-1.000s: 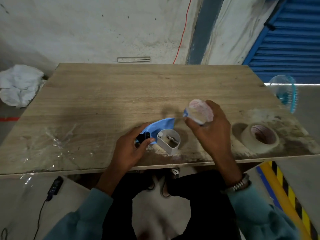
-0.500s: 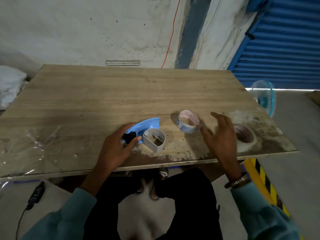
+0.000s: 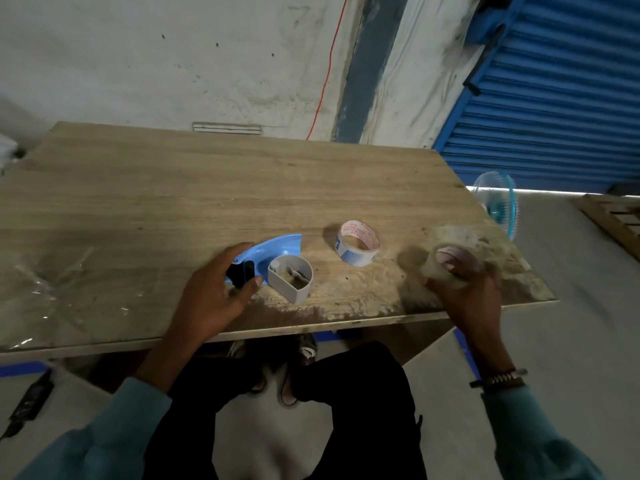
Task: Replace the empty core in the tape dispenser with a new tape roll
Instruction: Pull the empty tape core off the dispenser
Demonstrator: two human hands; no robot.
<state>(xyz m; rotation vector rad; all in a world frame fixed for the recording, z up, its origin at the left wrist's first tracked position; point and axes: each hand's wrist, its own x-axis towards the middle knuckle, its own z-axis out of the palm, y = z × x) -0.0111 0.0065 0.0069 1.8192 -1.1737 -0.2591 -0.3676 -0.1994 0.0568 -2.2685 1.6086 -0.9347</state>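
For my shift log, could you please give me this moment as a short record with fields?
Surface: worn wooden table
Dispenser: blue plastic tape dispenser with an open white holder, lying near the front edge
Left hand: left hand grips the dispenser's black handle end
Empty core: thin printed white ring, resting alone on the table
Right hand: right hand holds the thick clear tape roll at the table's right end
New roll fitted: not yet

Wooden table [image 3: 207,188] against stained white wall [image 3: 138,57]; blue shutter [image 3: 561,109] right; concrete floor [image 3: 588,289].
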